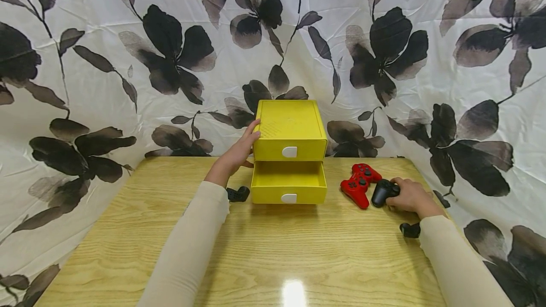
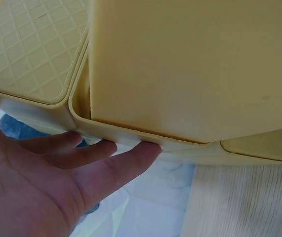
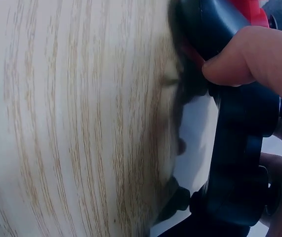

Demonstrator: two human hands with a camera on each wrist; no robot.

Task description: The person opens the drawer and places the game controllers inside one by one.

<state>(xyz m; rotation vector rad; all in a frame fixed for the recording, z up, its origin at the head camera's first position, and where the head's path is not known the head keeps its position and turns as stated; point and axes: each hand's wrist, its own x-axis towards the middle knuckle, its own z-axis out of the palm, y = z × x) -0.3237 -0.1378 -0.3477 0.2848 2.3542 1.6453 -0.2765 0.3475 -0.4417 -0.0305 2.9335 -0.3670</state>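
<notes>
A yellow two-drawer box (image 1: pixel 292 120) stands at the back of the table, its lower drawer (image 1: pixel 288 195) pulled out and its upper one closed. My left hand (image 1: pixel 236 153) rests against the box's left side. In the left wrist view that hand (image 2: pixel 42 177) has its fingers spread and fairly straight, tips touching the box edge (image 2: pixel 116 129). To the right, my right hand (image 1: pixel 411 196) grips a black game controller (image 1: pixel 382 192). The right wrist view shows the thumb (image 3: pixel 244 57) over this controller (image 3: pixel 237 163), with other fingers behind it. Beside it lies a red game controller (image 1: pixel 360 185).
The wooden table (image 1: pixel 256 250) reaches back to a white cloth (image 1: pixel 315 84) with dark flowers hanging behind it. Small black devices sit by the left wrist (image 1: pixel 239 194) and the right wrist (image 1: pixel 410 230).
</notes>
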